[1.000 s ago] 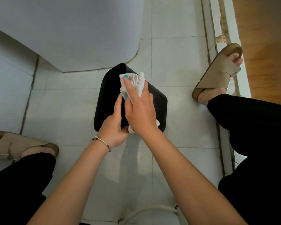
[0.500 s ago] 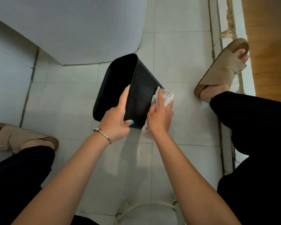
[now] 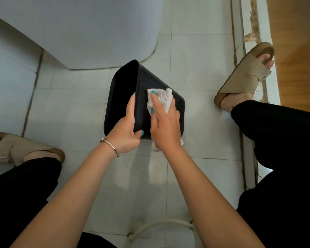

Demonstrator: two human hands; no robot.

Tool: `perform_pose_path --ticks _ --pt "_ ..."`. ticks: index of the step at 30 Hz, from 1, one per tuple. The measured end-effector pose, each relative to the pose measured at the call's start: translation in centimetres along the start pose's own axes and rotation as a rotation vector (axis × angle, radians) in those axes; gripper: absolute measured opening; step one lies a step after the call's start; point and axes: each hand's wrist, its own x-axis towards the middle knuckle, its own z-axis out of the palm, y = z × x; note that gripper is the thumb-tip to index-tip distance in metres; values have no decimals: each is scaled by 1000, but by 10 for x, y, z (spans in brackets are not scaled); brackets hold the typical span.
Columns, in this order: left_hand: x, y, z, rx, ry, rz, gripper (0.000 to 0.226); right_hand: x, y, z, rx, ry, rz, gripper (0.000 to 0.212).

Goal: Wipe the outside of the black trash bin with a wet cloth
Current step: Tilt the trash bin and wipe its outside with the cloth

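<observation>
While my left hand [image 3: 125, 129] grips the black trash bin [image 3: 175, 104] at its near corner, thumb curled over the outer wall and fingers reaching up along the rim edge, the bin sits tipped on the tiled floor [image 3: 72, 111] between my feet, its open mouth turned to my left and one outer side facing up at me. My right hand [image 3: 166, 126] lies on that upturned side with the white cloth [image 3: 161, 99] under it; my fingers are stretched out fairly straight and press the cloth flat against the black wall, the forefinger lying over its upper left part. The cloth is bunched and wrinkled, spreading past my fingertips toward the far edge of the bin's side, and a loose end of it hangs out below my wrist, just off the bin's lower edge. A thin silver bracelet [image 3: 111, 145] circles my left wrist. Just beyond the bin stands a large pale rounded fixture [image 3: 75, 33], near it but not plainly touching. My feet, in tan sandals, are planted well apart on either side, the left sandal [image 3: 16, 149] at the picture's left edge and the right sandal [image 3: 245, 74] by a wooden surface [image 3: 297, 51].
</observation>
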Motion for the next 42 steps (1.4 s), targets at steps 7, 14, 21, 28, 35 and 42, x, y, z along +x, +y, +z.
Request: perform_pose_path --ticks 7,14,21,28,35,42 --pt "-2 12 7 19 20 7 107 10 44 2 21 -21 332 51" --pt "4 8 3 9 26 11 107 -28 -23 -5 126 -5 77 53" --pt "-5 14 -1 -33 -45 -40 109 -42 -16 -12 324 -95 -123 45" --pt "-7 14 2 -56 13 -76 106 -39 7 0 159 -35 -150 54" --pt "-9 11 3 -118 34 -92 103 -28 51 11 83 -9 81 49" --pt "-9 15 6 -136 14 -77 103 -6 92 10 101 -9 397 44"
